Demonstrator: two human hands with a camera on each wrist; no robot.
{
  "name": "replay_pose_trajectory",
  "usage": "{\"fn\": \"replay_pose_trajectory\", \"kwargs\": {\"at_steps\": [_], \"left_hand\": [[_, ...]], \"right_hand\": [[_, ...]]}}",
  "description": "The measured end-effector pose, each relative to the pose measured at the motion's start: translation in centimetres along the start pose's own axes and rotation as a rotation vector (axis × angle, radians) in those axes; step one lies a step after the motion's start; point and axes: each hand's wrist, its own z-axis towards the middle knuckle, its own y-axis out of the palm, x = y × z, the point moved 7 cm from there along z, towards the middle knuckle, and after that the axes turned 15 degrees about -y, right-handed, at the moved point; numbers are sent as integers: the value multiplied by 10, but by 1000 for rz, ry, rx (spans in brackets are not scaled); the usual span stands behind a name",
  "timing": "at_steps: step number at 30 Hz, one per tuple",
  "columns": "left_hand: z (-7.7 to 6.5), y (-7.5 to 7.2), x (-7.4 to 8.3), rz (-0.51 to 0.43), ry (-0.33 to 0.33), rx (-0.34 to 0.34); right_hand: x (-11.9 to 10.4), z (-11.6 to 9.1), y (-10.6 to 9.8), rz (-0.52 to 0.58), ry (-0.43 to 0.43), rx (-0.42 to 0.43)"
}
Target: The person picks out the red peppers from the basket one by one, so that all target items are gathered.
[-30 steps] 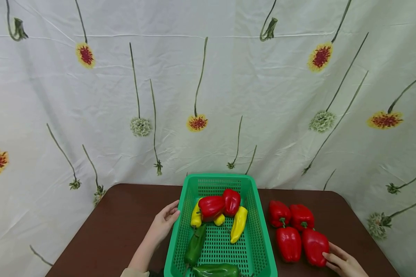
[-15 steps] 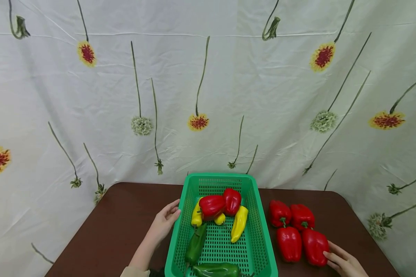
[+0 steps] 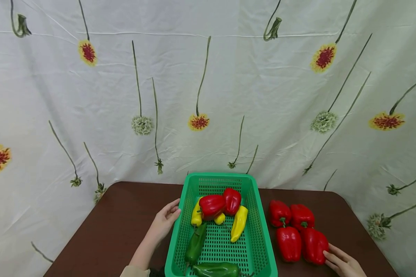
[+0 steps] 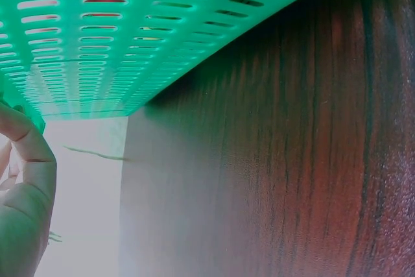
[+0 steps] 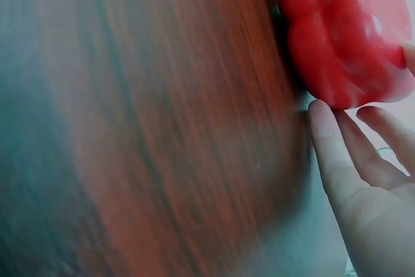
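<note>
We locate the green perforated basket (image 3: 222,175) at the centre of the dark wood-grain table (image 3: 124,215), its far rim overlapping the line of the table's far edge in the head view. We observe the left hand (image 3: 162,223) at the basket's outer left rim, fingers loosely bent; we cannot tell how firmly they bear on it. From this hand, a broad run of tabletop extends to the left edge. To the right, four red bell peppers form a close group, separated from the basket's right wall by a narrow strip of table. The right hand (image 3: 346,263), its fingers extended rather than wrapped, touches the right side of the near-right bell pepper (image 3: 313,246), with the table's slanting right edge near beyond it. Inside the basket, we note open mesh floor between the right-hand yellow pepper (image 3: 239,225) and the near green pepper (image 3: 217,270); two red bell peppers lie at the far end.
</note>
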Motion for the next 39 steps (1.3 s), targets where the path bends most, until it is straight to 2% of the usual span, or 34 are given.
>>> {"fn": "replay_pose_trajectory", "kwargs": {"at_steps": [9, 15, 18, 23, 26, 30, 34, 39], "left_hand": [[0, 0, 0, -6, -2, 0], [0, 0, 0, -6, -1, -3], [1, 0, -1, -6, -1, -4], [0, 0, 0, -6, -3, -8], [-1, -1, 0, -7, -5, -9], [0, -1, 0, -9, -9, -5], [1, -1, -1, -12, -16, -1], [0, 0, 0, -13, -13, -8]], "right_hand": [[-2, 0, -2, -7, -2, 4], [-15, 2, -5, -21, -56, 23], [-30, 1, -7, -98, -96, 31], [-68, -4, -3, -311, -164, 69], [-90, -6, 8, -372, -232, 86], [-118, -7, 27, -366, -379, 86], [-147, -7, 54, -355, -504, 67], [-178, -5, 93, -363, -608, 11]]}}
